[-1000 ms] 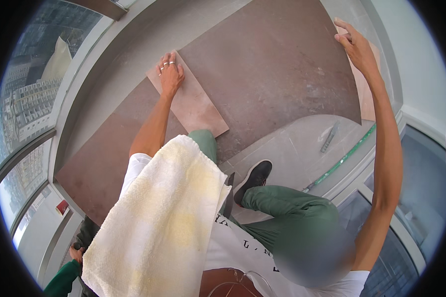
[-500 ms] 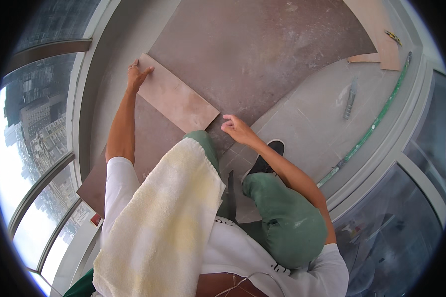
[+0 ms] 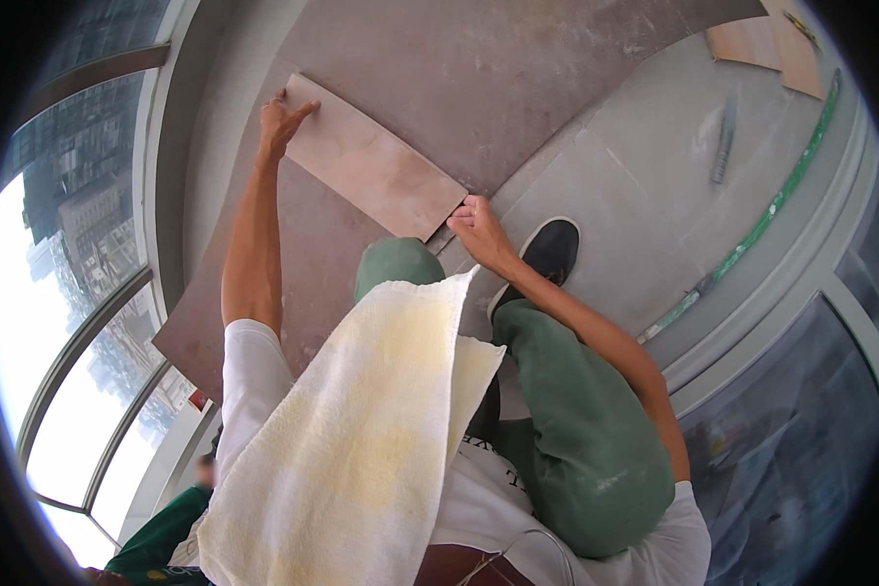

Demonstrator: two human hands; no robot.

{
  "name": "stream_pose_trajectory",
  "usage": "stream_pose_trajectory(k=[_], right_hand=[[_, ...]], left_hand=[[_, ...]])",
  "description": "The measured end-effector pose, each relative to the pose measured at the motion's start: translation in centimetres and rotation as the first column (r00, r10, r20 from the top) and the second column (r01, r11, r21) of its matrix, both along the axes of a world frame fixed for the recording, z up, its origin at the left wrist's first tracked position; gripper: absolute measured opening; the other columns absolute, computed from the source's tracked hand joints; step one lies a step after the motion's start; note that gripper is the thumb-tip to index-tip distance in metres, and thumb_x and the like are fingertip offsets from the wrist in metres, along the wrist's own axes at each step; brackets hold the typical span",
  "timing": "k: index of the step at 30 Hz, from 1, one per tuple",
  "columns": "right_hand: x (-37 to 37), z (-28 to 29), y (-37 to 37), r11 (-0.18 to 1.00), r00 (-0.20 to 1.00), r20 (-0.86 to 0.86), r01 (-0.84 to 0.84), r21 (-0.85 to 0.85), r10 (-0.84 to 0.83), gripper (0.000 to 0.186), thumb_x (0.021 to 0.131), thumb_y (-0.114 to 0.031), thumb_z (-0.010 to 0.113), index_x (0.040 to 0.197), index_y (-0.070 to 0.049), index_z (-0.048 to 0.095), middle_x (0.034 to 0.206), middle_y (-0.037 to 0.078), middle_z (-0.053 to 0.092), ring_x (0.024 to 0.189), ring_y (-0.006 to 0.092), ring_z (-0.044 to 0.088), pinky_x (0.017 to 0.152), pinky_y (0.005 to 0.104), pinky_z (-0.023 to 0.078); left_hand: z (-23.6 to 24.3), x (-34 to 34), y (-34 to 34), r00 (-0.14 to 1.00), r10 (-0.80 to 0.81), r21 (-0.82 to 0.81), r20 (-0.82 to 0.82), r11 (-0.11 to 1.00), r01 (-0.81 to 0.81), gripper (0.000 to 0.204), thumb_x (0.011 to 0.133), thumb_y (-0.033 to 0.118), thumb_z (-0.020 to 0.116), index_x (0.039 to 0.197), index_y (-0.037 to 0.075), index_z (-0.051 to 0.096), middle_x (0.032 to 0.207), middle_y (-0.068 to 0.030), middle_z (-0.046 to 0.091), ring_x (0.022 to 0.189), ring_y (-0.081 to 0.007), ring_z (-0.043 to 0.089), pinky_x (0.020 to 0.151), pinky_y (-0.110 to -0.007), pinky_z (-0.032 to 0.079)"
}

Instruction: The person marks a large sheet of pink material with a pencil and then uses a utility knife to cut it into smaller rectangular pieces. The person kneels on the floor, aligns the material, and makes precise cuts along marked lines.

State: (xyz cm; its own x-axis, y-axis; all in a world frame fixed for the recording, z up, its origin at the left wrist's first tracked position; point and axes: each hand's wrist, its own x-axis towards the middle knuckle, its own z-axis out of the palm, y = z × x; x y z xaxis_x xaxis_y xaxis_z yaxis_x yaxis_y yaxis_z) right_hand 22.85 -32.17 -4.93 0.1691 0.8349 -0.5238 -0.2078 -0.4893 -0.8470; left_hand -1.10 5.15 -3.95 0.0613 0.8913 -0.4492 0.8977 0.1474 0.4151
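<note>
A rectangular, pale brown wooden board [image 3: 376, 161] lies flat across a large, darker brown sheet [image 3: 498, 73] on the floor. At its far left end, my left hand [image 3: 285, 122] grips the edge, thumb over the top and fingers at the side. My right hand [image 3: 477, 232] has its fingers curled against the corner of the board's near right end; their tips are partly hidden. Close by the near end is my bent knee in green trousers [image 3: 397, 262].
Curved wooden offcuts [image 3: 796, 59] lie at upper right with a yellow-black cutter knife [image 3: 804, 31]. Beside them are a grey strip-like tool [image 3: 724, 142] and a long green bar [image 3: 752, 230] along the wall. Windows [image 3: 88, 215] curve along the left. A person's green sleeve [image 3: 161, 532] shows at lower left.
My right hand, held just off the board before, now touches its near right corner. The left hand stays at the far end. The whole view has shifted a little.
</note>
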Motion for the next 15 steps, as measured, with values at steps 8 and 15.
stream_pose_trajectory(k=[8,15], right_hand=[[1.8,-0.8,-1.9,0.977,0.979,0.093,-0.171,-0.125,0.183,0.053,0.096,-0.023,0.064,0.13,0.009,0.04,0.11,0.017,0.063,0.098,0.022,0.064,0.086,0.035,0.052],[2.7,1.1,-2.5,0.996,0.992,0.094,-0.082,-0.041,0.085,0.03,0.089,-0.022,0.058,0.098,0.007,0.058,0.089,0.022,0.066,0.089,0.0303,0.068,0.078,0.0401,0.051]], left_hand=[[-0.2,1.0,-2.1,0.996,-0.073,0.068,-0.057,0.995,0.077,0.098,0.071,0.047,0.087,0.144,-0.005,0.045,0.14,-0.029,0.048,0.122,-0.039,0.058,0.103,-0.044,0.05],[-1.4,0.7,-2.4,0.994,-0.095,0.05,-0.057,0.994,0.098,0.102,0.071,0.048,0.087,0.144,-0.007,0.043,0.137,-0.0296,0.051,0.118,-0.0378,0.06,0.097,-0.042,0.054]])
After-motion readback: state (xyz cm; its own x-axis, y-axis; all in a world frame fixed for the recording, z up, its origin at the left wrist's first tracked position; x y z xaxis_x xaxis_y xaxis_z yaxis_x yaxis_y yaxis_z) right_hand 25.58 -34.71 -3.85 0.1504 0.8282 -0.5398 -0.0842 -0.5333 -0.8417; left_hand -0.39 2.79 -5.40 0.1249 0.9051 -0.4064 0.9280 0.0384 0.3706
